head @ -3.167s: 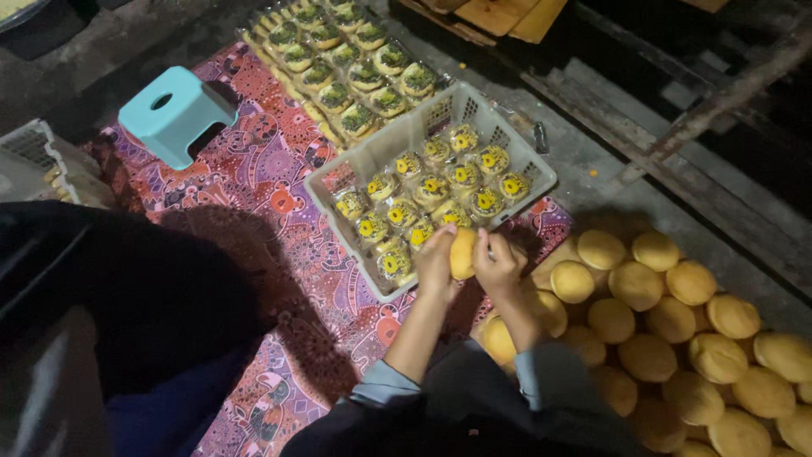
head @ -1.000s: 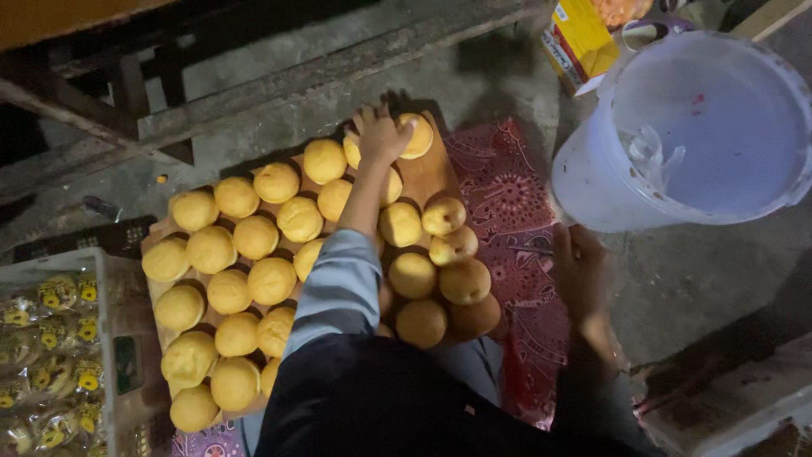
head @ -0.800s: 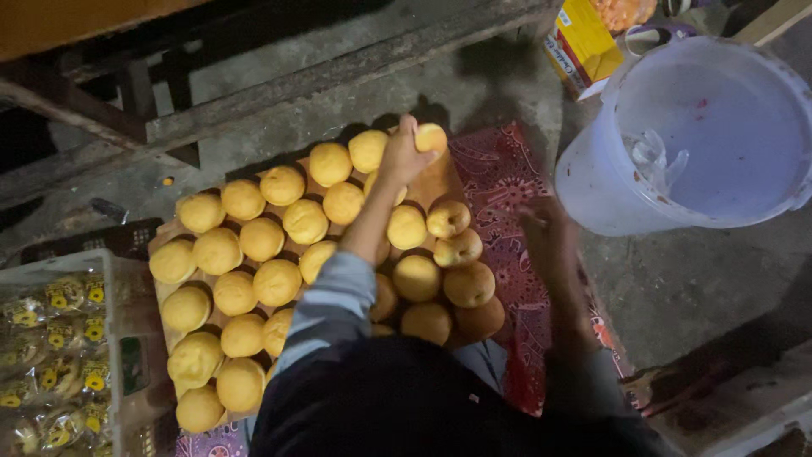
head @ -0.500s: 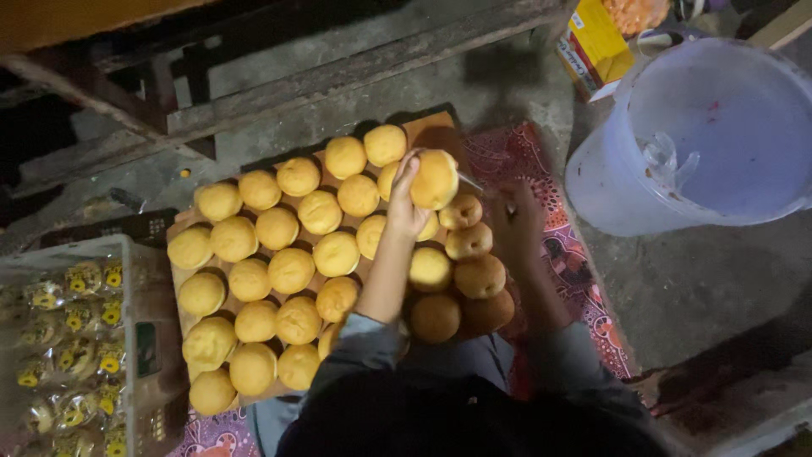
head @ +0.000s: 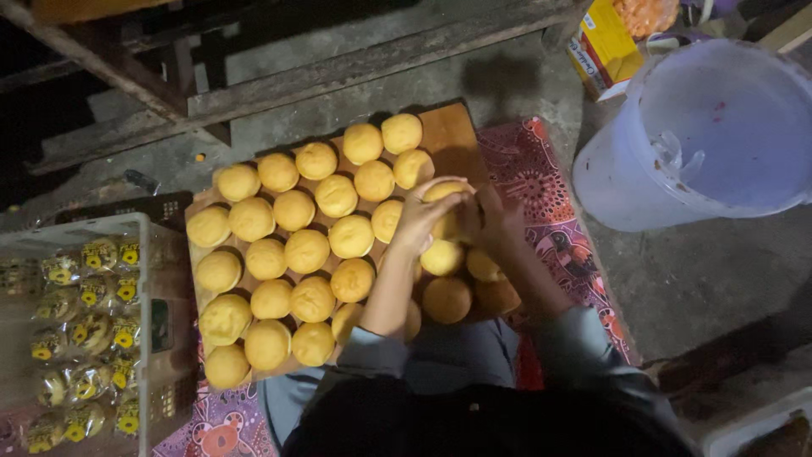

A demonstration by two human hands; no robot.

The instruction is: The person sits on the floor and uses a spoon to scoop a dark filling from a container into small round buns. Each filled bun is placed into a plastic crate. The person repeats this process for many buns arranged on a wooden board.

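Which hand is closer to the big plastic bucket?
Right. The right hand cups the bun on the side facing the bucket; the left hand is on the bun's far side.

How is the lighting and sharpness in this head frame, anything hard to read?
Head view: a warm light falls on the buns and wooden board; upper left and lower right sink into near black; the right hand is shadowed, the left hand lit; the crate of wrapped buns looks soft.

Both hands cup a bun over the board
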